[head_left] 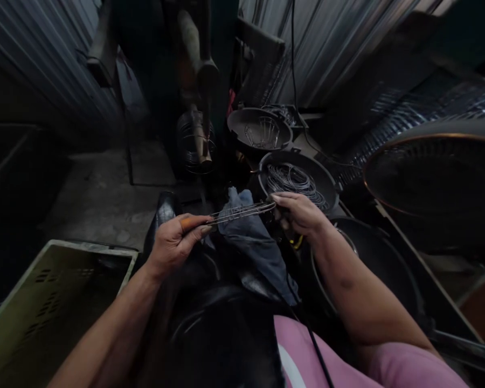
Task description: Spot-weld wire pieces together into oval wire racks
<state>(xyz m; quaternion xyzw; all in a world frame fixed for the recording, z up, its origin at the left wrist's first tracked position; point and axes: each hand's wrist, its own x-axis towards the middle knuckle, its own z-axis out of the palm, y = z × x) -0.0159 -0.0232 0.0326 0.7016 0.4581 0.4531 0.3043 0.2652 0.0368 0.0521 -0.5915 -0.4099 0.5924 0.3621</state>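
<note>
Both hands hold a narrow wire frame [242, 212] made of several thin metal wires, stretched level in front of me. At its left end my left hand [177, 238] is closed, thumb and fingers pinching the wires. An orange wrap [194, 222] covers one of that hand's fingers. My right hand [297, 213] pinches the rounded right end between thumb and fingertips; its lower fingers are partly in shadow. A blue-grey cloth [254, 248] lies below the frame, over my lap. Just behind the right hand is a pan [262, 175] holding coiled wire rings [293, 180].
Beyond it, another pan [236, 126] holds a wire piece [262, 133]. A machine [204, 81] stands ahead, a yellow-green crate [28, 293] at lower left. On the right are a large dark pan [388, 275], a wide round rim [367, 186] and stacked wirework [388, 126].
</note>
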